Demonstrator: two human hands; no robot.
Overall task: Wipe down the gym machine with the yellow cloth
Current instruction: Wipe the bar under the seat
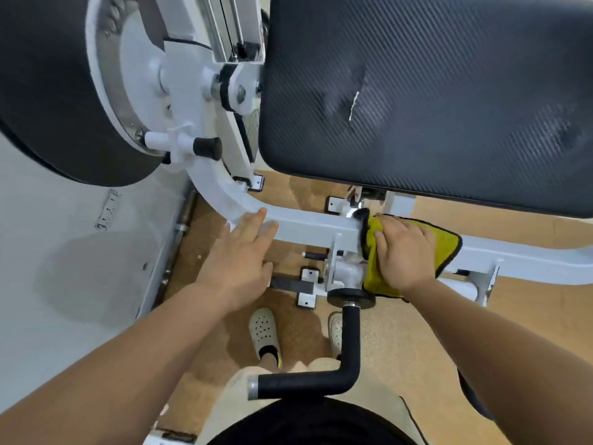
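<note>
My right hand (406, 252) lies palm down on the yellow cloth (447, 244), fingers bent over it and thumb pressed against its left side, clamping it onto the white frame bar (311, 224) of the gym machine. The cloth is draped over the bar just right of the pivot housing (345, 271). One black-edged corner sticks out to the right of my hand and another fold hangs down below my wrist. My fingertips are folded over the far side of the bar, so I can't quite tell how far round they reach.

My left hand (240, 252) is flat and relaxed, fingers straight and close together, their tips resting on the same bar where it starts to curve up. It holds nothing, and it sits well apart from the cloth.

Above the bar is the black seat pad (433, 91), with a small pale tear near its middle. A big black roller pad (41, 91) fills the upper left, with a black pull-pin knob (208, 147) beside it. An L-shaped black handle (349, 342) juts towards me from the pivot, over my perforated shoes (264, 329) on the tan floor (417, 332).
</note>
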